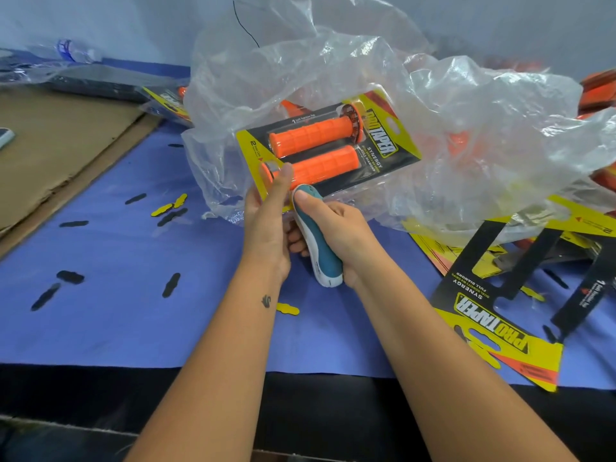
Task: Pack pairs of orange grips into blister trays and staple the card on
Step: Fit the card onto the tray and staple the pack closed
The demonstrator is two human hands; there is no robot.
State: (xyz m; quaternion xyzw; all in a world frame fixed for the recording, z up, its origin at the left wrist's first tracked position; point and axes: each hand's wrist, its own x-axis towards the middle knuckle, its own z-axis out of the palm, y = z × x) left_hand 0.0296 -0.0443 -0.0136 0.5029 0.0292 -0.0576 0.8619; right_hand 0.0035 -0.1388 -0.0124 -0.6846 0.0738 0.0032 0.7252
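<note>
Blue cloth [100, 315] covers my bench, with a pale wall at the far side. My right hand [336, 228] is wrapped round the teal and white stapler [318, 241], thumb pressed on its far end, nose tucked right up against the near edge of the blister pack [328, 146]. My left hand [266, 225] pinches that pack at its near-left corner, thumb lying on top of the clear plastic, the other fingers hidden underneath, so it's held up off the cloth and tilted. Inside sit two orange grips [313, 136] side by side against the yellow and black card.

Behind the pack there's a big crumpled clear plastic bag [466, 128], with more orange showing through it on the right. Loose printed cards [506, 328] are piled on the near right, one lying face up and upside down to me. Little black and yellow punched-out scraps [171, 283] are scattered over the cloth on the left. Brown cardboard [56, 155] lies on the far left, and more finished packs [166, 101] poke out at the bag's left edge.
</note>
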